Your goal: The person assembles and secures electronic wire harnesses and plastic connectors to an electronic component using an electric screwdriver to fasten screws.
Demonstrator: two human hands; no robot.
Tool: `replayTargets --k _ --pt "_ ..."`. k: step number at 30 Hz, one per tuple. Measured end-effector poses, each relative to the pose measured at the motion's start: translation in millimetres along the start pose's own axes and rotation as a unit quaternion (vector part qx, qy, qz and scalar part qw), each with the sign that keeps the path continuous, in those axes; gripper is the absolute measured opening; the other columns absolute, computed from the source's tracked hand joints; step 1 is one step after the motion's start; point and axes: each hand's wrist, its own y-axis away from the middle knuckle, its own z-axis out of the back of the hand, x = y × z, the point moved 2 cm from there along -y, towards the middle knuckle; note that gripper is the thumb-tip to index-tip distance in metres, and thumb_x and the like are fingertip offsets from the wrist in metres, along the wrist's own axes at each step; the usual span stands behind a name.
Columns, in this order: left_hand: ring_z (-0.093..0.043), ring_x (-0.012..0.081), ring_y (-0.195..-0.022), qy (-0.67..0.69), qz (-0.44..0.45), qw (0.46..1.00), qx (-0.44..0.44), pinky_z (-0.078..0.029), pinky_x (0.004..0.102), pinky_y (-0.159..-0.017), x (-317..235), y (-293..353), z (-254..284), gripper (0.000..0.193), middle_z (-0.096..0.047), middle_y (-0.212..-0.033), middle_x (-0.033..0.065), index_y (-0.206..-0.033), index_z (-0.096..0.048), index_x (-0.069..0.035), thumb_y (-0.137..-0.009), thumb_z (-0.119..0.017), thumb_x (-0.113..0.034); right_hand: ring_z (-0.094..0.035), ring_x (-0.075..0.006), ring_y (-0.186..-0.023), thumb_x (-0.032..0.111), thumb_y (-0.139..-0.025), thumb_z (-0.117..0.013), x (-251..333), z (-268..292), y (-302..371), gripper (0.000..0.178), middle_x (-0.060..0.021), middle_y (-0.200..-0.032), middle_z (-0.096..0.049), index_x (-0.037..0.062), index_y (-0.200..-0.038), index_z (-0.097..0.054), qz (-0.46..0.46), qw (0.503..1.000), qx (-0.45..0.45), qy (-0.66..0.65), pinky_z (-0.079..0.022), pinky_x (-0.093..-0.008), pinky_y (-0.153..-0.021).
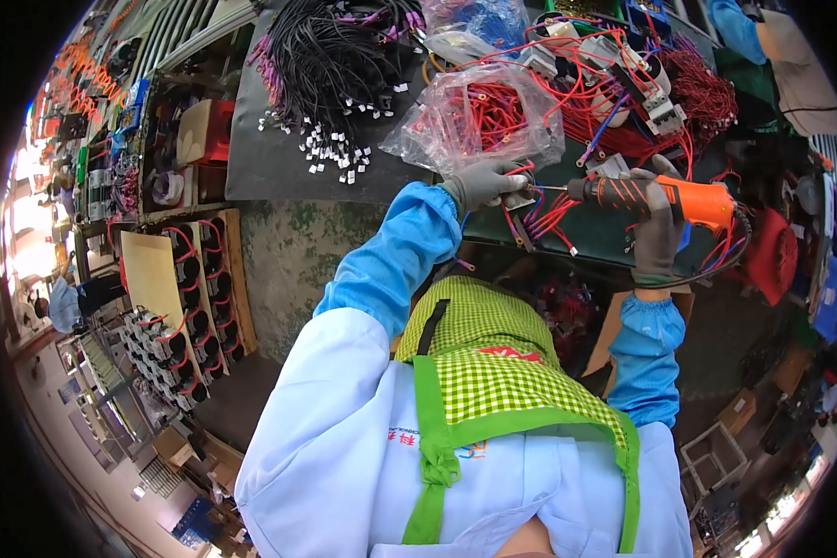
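Both of my hands wear grey gloves with blue sleeve covers. My right hand [658, 232] is wrapped round an orange and black electric screwdriver [702, 203], which lies level with its thin bit pointing left. At the tip of that bit, my left hand [485, 184] is closed, with a red cable end showing at its fingers; the small part it pinches is mostly hidden. Short red wires [551, 216] with terminals lie on the dark table just below the bit. Behind my left hand sits a clear plastic bag [428, 126] of red cables.
Black cables [330, 56] with white tags pile at the back left of the table [265, 172]. Wired grey breakers [662, 113] lie among red wires at the back right. A red stool [774, 256] stands right; a rack of black parts [191, 279] is left. Another person's sleeve [737, 30] shows far right.
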Motion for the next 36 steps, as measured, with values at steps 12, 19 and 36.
replayTargets --k 12,19,36 --pt "-0.050 0.0052 -0.069 -0.031 0.007 0.999 -0.007 -0.037 0.0219 -0.053 -6 2 -2 0.035 -0.062 -0.086 -0.0023 -0.115 -0.061 -0.007 -0.096 -0.050 -0.034 -0.062 -0.0107 -0.080 0.013 -0.078 -0.071 16 -38 -50 0.035 -0.0021 -0.089 -0.062 -0.0015 -0.108 -0.061 -0.063 0.994 0.086 0.029 -0.050 -0.0273 -0.075" --pt "-0.054 0.0084 -0.072 -0.146 -0.014 0.989 -0.032 -0.045 0.0254 -0.058 -18 -1 -5 0.037 -0.060 -0.087 0.0003 -0.118 -0.059 -0.007 -0.096 -0.050 -0.035 -0.060 -0.0097 -0.081 0.012 -0.078 -0.071 14 -64 -48 0.039 -0.0015 -0.088 -0.063 -0.0019 -0.112 -0.058 -0.037 0.988 0.130 0.073 -0.050 -0.0275 -0.077" --pt "-0.054 0.0084 -0.066 -0.066 -0.126 0.989 -0.028 -0.045 0.0246 -0.058 -1 52 24 0.020 -0.056 -0.077 0.0022 -0.106 -0.057 -0.003 -0.097 -0.049 -0.020 -0.063 -0.0260 -0.082 0.019 -0.084 -0.063 -14 -14 -22 0.045 -0.0163 -0.089 -0.063 -0.0026 -0.121 -0.047 -0.022 0.991 -0.091 -0.094 -0.054 -0.0426 -0.080"
